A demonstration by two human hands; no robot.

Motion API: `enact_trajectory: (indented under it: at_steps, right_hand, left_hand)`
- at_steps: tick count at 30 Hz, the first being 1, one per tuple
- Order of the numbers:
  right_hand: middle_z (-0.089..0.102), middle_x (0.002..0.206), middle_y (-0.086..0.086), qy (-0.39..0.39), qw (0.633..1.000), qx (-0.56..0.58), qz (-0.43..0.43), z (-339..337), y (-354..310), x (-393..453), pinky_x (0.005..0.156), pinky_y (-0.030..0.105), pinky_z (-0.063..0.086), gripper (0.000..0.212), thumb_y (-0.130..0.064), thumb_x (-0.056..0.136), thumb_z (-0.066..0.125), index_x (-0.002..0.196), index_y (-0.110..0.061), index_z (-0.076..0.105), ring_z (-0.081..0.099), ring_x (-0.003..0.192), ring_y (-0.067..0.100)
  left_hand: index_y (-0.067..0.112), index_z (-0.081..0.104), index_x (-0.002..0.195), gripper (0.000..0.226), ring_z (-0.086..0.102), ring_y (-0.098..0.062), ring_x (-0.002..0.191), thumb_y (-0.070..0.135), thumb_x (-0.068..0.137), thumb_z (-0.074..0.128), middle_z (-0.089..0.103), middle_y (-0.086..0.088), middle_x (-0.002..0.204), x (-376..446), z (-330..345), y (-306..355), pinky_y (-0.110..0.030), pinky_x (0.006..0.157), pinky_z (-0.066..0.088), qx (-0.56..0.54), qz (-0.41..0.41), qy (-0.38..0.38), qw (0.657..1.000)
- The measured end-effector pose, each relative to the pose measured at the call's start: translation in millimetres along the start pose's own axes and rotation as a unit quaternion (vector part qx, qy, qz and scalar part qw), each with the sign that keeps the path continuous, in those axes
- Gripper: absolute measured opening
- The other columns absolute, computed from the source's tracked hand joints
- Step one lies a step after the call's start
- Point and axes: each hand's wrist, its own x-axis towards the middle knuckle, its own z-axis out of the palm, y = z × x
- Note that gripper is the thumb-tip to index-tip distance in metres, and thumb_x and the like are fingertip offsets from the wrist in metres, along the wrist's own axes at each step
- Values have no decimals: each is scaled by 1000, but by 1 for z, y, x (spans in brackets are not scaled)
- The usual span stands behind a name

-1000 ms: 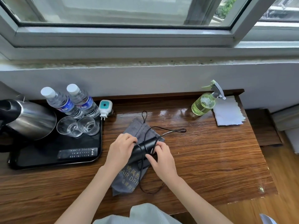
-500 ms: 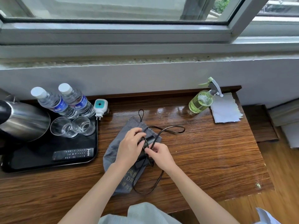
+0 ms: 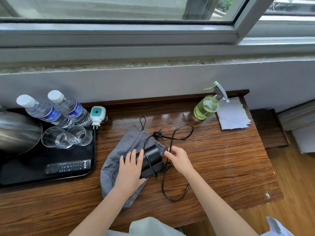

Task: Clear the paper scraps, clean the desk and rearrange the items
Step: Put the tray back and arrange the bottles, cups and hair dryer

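Black plastic hair dryer [image 3: 151, 160] lies on a grey drawstring cloth bag [image 3: 119, 157] at mid table, its thin black cord [image 3: 172, 138] running loose: one loop toward the spray bottle, one sagging toward the near table edge. Left hand [image 3: 131, 169] lies flat, fingers straight, pressing on the dryer's rear end and the bag. Right hand [image 3: 179, 159] has fingertips curled, pinching the cord just beside the dryer body.

Risks, judged from here: cord only partly gathered, so a pull could drag the far loop into the green ribbed glass spray bottle [image 3: 207, 106] and tip it onto the white torn-edged paper sheet [image 3: 232, 114]. Near loop may slip over the edge and tug the dryer. Glossy brown wood table [image 3: 221, 167] looks wet in patches, so the bag may slide under a flat palm. Kinked cord could snag on the bag's drawstring toggle [image 3: 157, 133].

Well apart on the left: black tray [image 3: 88, 171] holding two water bottles [image 3: 56, 109], two clear glasses [image 3: 68, 137], steel kettle [image 3: 17, 132], black remote [image 3: 68, 166]; white-teal plug-in device [image 3: 98, 114] beside it.
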Motion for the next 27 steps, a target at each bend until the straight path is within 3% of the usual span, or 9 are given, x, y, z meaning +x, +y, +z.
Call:
enact_trajectory:
  at_steps: [5, 12, 16, 19, 21, 23, 27]
  right_hand:
    - [53, 68, -3, 6, 999, -8, 41, 4, 12, 0, 65, 31, 37, 31, -30, 94, 60, 80, -2, 62, 49, 67, 12]
    - [70, 92, 6, 6, 998, 29, 61, 9, 18, -14, 78, 32, 44, 20, -28, 96, 57, 97, -11, 68, 62, 90, 21]
    - [68, 97, 1, 18, 997, 40, 65, 7, 14, -22, 84, 33, 47, 19, -22, 97, 53, 102, -11, 68, 63, 98, 24]
    - [67, 103, 2, 23, 996, 43, 71, 8, 4, -28, 75, 28, 43, 14, -17, 96, 52, 100, -20, 65, 59, 96, 17]
    - [67, 105, 2, 33, 996, 45, 73, 11, 2, -29, 75, 28, 43, 15, -17, 96, 51, 101, -21, 65, 59, 95, 15]
    - [67, 110, 2, 43, 995, 47, 80, 14, -2, -31, 83, 30, 46, 17, -18, 96, 52, 107, -22, 65, 61, 103, 18]
    - [49, 142, -1, 113, 989, 44, 79, 20, -14, -47, 106, 32, 38, 47, -26, 97, 56, 142, -18, 45, 46, 132, 18]
  left_hand:
    - [7, 22, 144, 128, 40, -45, 130, 63, 47, 84, 41, -28, 142, 1, 8, -5, -68, 103, 25, 63, 50, 0, 997]
    - [5, 21, 143, 129, 54, -42, 105, 60, 46, 85, 51, -28, 123, 10, 3, -6, -63, 89, 43, 67, 56, -14, 996]
    - [7, 2, 151, 117, 37, -43, 126, 55, 69, 71, 33, -27, 141, 26, -17, -2, -65, 105, 24, 105, 10, -19, 994]
    - [10, -8, 151, 111, 18, -44, 139, 52, 78, 64, 16, -28, 151, 33, -27, 0, -65, 109, 12, 131, -8, -20, 991]
    - [11, -7, 151, 113, 21, -44, 138, 55, 77, 65, 19, -28, 150, 35, -28, -4, -64, 108, 17, 131, 1, -22, 991]
    - [11, 2, 153, 116, 38, -41, 125, 56, 70, 69, 35, -26, 140, 38, -28, -11, -58, 101, 31, 114, 19, -19, 993]
    - [12, 6, 153, 114, 47, -31, 109, 59, 67, 64, 47, -15, 124, 38, -38, -23, -42, 91, 42, 51, 49, -18, 997]
